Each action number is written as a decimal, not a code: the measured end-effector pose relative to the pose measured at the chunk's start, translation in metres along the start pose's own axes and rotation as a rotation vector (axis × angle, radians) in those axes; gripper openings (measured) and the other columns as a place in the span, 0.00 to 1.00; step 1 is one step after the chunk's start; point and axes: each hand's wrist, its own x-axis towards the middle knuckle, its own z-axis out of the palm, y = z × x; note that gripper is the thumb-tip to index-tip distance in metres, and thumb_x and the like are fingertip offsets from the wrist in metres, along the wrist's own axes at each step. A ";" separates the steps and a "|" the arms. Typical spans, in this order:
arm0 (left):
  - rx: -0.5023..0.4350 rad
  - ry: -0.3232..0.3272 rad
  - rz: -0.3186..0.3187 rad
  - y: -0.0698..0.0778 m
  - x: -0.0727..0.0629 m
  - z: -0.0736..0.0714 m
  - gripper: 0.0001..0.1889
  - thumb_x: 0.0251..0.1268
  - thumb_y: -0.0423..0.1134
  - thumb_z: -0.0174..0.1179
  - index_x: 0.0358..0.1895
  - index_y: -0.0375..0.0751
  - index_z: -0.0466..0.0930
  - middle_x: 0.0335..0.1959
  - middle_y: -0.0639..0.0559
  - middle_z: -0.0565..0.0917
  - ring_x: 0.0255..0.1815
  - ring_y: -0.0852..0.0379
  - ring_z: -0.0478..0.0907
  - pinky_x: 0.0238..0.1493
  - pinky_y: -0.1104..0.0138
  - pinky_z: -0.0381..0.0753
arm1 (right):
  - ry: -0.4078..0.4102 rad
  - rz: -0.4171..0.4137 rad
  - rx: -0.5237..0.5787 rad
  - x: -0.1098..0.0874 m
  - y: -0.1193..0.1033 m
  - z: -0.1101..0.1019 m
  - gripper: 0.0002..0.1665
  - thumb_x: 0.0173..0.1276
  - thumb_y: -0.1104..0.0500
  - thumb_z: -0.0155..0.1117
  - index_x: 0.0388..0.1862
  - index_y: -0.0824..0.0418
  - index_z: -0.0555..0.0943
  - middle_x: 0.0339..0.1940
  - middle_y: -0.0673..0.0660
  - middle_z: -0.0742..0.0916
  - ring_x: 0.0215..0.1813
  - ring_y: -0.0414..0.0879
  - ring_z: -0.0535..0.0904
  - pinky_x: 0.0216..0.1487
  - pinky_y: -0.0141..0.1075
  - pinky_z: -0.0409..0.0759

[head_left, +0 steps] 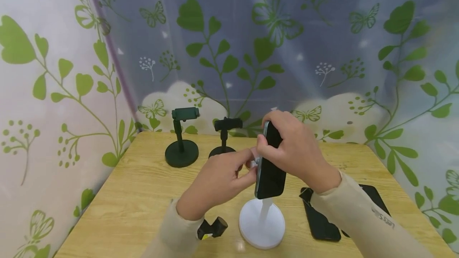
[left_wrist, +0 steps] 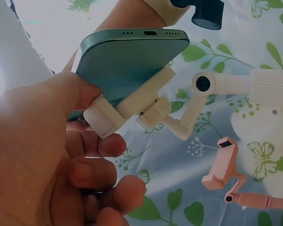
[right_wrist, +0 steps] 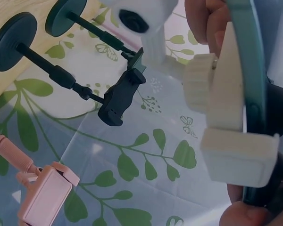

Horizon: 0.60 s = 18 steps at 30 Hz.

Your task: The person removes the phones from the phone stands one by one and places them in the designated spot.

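Note:
My right hand point(head_left: 299, 148) grips a smartphone point(head_left: 270, 178) by its edges near the top, dark screen facing right. A white phone stand's clamp point(left_wrist: 148, 92) lies against the phone's teal back. In the left wrist view, the thumb and index finger of my left hand point(head_left: 216, 178) pinch the end piece point(left_wrist: 101, 117) of that clamp at the phone's edge; the other fingers are loosely bent. The stand's round white base point(head_left: 251, 228) rests on the table below. In the head view, the hands and phone hide most of the clamp.
A dark green phone stand point(head_left: 181, 152) and a black phone stand point(head_left: 224, 136) stand at the back. A pink phone stand point(left_wrist: 221, 162) shows in the wrist views. Two dark phones or tablets, one a black phone point(head_left: 320, 220), lie under my right forearm. A patterned cloth point(head_left: 229, 51) encloses the table point(head_left: 118, 210).

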 end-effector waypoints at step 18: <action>0.088 0.090 0.084 -0.003 0.000 0.005 0.07 0.73 0.48 0.56 0.36 0.55 0.77 0.26 0.67 0.74 0.20 0.68 0.64 0.22 0.71 0.67 | 0.271 -0.388 0.019 -0.019 -0.008 0.002 0.11 0.64 0.55 0.53 0.32 0.61 0.78 0.33 0.55 0.84 0.36 0.51 0.80 0.33 0.42 0.79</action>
